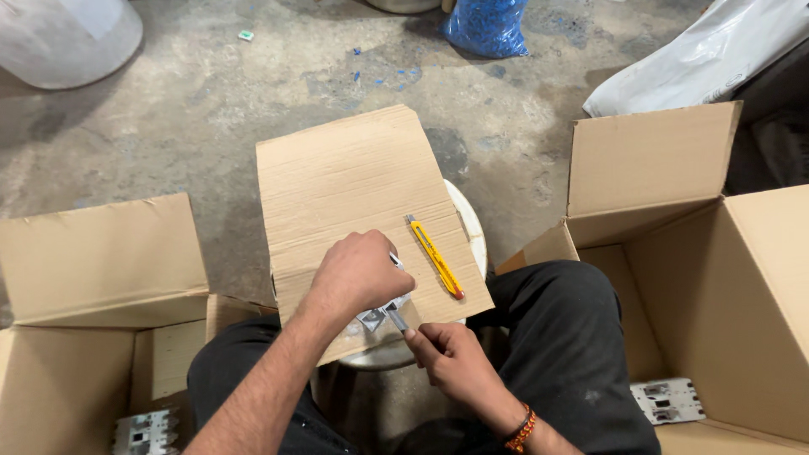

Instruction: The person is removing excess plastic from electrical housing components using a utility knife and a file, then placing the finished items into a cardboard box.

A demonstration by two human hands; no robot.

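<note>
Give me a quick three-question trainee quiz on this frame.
1. True or false: the yellow utility knife lies on the cardboard sheet, untouched by either hand.
2. Which hand holds the slim metal tool? A) left hand B) right hand C) neither
3. Fill in: the small grey part is pressed down by the ____ hand.

Key: 1 true; 2 B; 3 left

Open brown carton [101,278] at left, flaps up. Larger open brown carton [699,253] at right. Blue plastic bag [486,27] top centre on floor. White bag [699,55] top right. Translucent white bag [63,38] top left.
</note>
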